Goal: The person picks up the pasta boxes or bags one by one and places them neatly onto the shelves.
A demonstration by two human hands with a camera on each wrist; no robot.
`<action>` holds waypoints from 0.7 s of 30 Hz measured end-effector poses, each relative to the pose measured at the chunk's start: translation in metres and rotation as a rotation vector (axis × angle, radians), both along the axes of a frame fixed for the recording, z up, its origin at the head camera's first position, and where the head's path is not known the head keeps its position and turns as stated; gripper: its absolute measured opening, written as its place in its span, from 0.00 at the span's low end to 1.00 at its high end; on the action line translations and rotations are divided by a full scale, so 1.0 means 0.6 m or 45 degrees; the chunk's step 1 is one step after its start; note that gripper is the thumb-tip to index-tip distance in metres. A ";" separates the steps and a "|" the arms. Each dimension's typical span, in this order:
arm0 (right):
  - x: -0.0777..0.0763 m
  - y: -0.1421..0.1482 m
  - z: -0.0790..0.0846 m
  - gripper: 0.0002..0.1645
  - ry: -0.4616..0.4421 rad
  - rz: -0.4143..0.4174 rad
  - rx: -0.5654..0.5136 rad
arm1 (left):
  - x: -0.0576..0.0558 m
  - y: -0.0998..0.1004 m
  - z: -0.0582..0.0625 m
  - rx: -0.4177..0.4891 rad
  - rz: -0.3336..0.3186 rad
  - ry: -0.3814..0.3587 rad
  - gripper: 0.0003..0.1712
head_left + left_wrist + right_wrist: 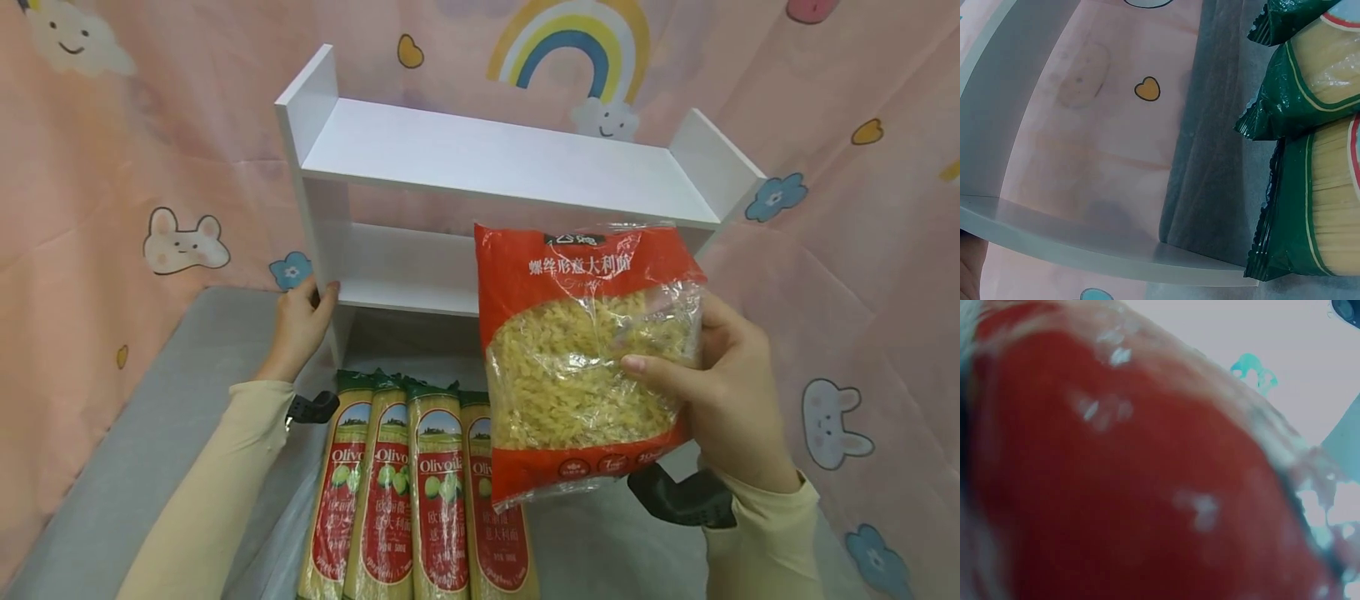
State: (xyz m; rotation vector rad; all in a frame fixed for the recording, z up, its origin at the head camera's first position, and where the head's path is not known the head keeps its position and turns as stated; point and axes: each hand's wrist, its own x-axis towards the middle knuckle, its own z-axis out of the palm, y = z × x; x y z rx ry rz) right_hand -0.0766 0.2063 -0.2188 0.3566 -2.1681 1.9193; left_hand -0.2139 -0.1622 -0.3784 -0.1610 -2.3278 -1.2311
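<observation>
My right hand (738, 387) grips a red-and-clear bag of spiral pasta (577, 375) by its right side, thumb across the front. The bag is held up before the shelf, its printed front facing me. In the right wrist view the red plastic of the bag (1141, 469) fills most of the picture, blurred. At the left, my left hand (296, 325) holds the side panel of a white two-tier shelf (318, 200) near the lower board, thumb on the front edge. Only a sliver of that hand (971, 265) shows in the left wrist view.
Several spaghetti packs (438, 500) with green ends lie side by side before the shelf; the held bag partly covers the rightmost. Their green ends (1285, 212) lie close by the shelf's side panel. Grey cloth (187, 400) covers the table, and a pink patterned curtain (187, 125) hangs behind.
</observation>
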 end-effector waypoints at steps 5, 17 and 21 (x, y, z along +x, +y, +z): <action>-0.009 -0.005 0.020 0.29 0.050 0.037 -0.037 | -0.002 0.002 -0.003 0.010 -0.008 -0.013 0.14; -0.036 -0.020 0.058 0.29 0.178 0.049 -0.136 | -0.004 0.004 -0.005 0.018 -0.033 -0.018 0.14; -0.049 -0.033 0.065 0.29 0.194 0.057 -0.207 | -0.002 0.005 -0.004 0.004 -0.045 -0.048 0.15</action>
